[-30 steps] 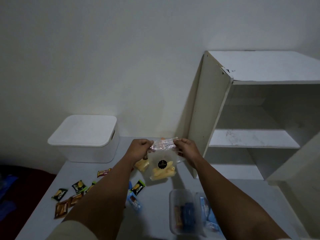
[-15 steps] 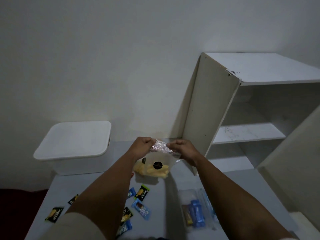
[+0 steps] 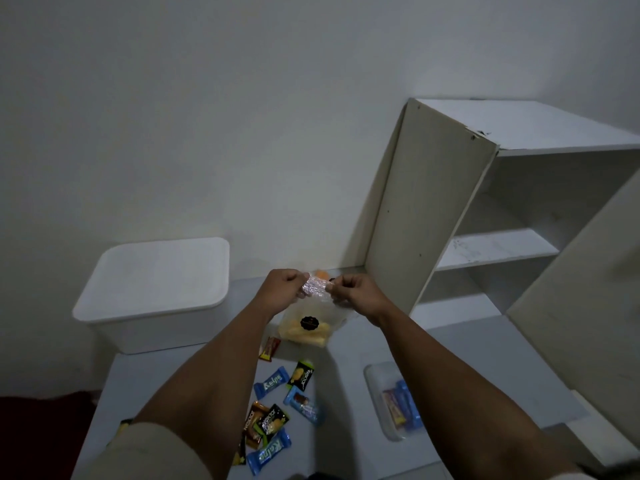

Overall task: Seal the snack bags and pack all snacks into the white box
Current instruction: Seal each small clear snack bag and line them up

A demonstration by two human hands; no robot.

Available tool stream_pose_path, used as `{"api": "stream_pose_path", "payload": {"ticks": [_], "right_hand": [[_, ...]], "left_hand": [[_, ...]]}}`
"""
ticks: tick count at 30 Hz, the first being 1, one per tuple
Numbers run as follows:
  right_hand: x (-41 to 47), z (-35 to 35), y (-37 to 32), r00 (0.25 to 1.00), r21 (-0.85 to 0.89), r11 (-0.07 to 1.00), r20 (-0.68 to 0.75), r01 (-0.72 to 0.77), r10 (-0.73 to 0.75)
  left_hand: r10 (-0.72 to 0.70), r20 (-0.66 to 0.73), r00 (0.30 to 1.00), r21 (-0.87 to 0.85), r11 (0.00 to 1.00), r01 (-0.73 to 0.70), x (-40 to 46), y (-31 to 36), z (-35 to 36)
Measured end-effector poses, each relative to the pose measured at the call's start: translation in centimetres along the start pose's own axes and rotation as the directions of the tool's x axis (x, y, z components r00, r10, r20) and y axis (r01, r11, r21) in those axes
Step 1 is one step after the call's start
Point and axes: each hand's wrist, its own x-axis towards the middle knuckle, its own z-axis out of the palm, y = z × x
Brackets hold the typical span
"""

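The left hand (image 3: 282, 289) and the right hand (image 3: 353, 292) each pinch the crumpled top of the clear snack bag (image 3: 311, 323), held above the worktop (image 3: 346, 393). The grip is tight on both sides. The white box (image 3: 156, 292) stands closed at the left, and small snacks (image 3: 277, 379) lie below.

Both hands, left (image 3: 281, 287) and right (image 3: 351, 292), pinch the crinkled top of a clear bag (image 3: 311, 322) of yellow snacks above the table (image 3: 173, 382). A lidded white box (image 3: 156, 289) sits left, wrapped candies (image 3: 277, 410) lie scattered below.
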Motion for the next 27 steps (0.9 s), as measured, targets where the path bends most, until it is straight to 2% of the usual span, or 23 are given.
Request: {"api": "stream_pose_path", "payload": {"ticks": [6,10,16,19,22,27], "right_hand": [[-1.1,0.9,0.0,0.999,-0.037,0.999,-0.019,-0.035,0.034],[-1.9,1.0,0.3,0.999,-0.079,0.996,-0.027,-0.037,0.035],[-1.9,2.1,0.5,0.995,0.029,0.997,0.073,-0.068,0.066],[-2.1,2.4,0.3,0.997,0.049,0.997,0.035,-0.065,0.064],[-2.2,2.5,0.2,0.995,0.141,0.985,0.008,-0.101,0.101],[-2.0,2.8,-0.1,0.992,0.208,0.97,0.047,-0.128,0.121]], "left_hand": [[-0.006,0.013,1.0,-0.013,1.0,0.006,-0.5,-1.1,-0.3],[-0.028,-0.016,0.999,-0.089,0.996,0.027,-0.8,-1.8,-0.4],[-0.078,-0.002,0.997,-0.179,0.981,0.076,-0.9,-2.8,-1.0],[-0.09,0.047,0.995,-0.192,0.976,0.098,-1.2,-3.1,-1.4],[-0.081,0.014,0.997,-0.211,0.974,0.082,-1.1,-3.2,-2.0],[-0.112,0.001,0.994,-0.246,0.963,0.108,-0.9,-3.3,-2.8]]}}
